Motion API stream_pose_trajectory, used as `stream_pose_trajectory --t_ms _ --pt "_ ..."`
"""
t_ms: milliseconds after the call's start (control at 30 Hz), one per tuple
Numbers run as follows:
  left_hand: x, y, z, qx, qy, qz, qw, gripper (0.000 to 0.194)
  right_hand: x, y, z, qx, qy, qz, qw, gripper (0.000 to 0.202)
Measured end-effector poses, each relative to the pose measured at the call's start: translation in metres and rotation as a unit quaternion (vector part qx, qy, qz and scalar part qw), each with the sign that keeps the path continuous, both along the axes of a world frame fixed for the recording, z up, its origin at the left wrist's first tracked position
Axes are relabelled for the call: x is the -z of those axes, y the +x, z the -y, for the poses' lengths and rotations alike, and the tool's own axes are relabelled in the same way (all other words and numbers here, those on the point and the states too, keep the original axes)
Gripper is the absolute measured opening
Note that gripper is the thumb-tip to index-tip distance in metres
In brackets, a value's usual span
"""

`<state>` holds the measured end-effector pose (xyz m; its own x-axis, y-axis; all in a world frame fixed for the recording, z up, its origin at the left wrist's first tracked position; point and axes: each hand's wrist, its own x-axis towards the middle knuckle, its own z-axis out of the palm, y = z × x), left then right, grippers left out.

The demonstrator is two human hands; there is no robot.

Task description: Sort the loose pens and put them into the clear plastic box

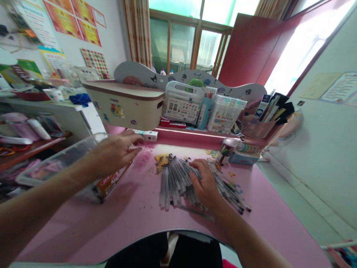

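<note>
Head view: pens (pixel 178 178) lie under right hand (pixel 205 182).

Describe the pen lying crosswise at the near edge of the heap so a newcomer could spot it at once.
Start at the pink desk and find the heap of pens under the right hand. At the heap's near edge lies a single pen. It runs left to right, dark end at left, while its neighbours mostly run front to back.
</note>
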<state>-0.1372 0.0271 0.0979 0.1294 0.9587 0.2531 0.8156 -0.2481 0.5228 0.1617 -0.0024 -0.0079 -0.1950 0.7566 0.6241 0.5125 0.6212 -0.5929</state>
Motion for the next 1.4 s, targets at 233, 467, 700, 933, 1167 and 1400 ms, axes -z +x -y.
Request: stream_pose_trajectory --t_ms 233,467,700,933,1167,1400 --pt "0.088 0.075 0.019 0.022 -0.156 -0.009 0.987 0.028 0.002 0.001 -0.002 0.007 0.003 -0.003 1.0 0.018" --pt "0.107 0.072 0.003 0.007 -0.179 -0.048 0.983 0.033 0.003 0.001 -0.002 -0.002 0.004 0.0 1.0 0.019" --pt "0.106 0.064 -0.005 0.006 -0.207 -0.089 0.974 0.025 0.004 0.001 -0.004 -0.011 -0.013 -0.008 1.0 0.02" --pt "0.105 0.061 -0.011 0.012 -0.218 -0.085 0.972 0.026 0.002 0.0 -0.003 -0.015 -0.016 -0.002 1.0 0.021" --pt "0.097 0.054 -0.018 0.016 -0.245 -0.025 0.969 0.016 0.002 -0.001 -0.001 -0.019 -0.009 -0.012 1.0 0.022" --pt "0.071 0.079 -0.002 0.111 -0.278 0.303 0.905 0.021 -0.003 -0.001 0.003 -0.043 -0.043 -0.021 0.998 0.021"
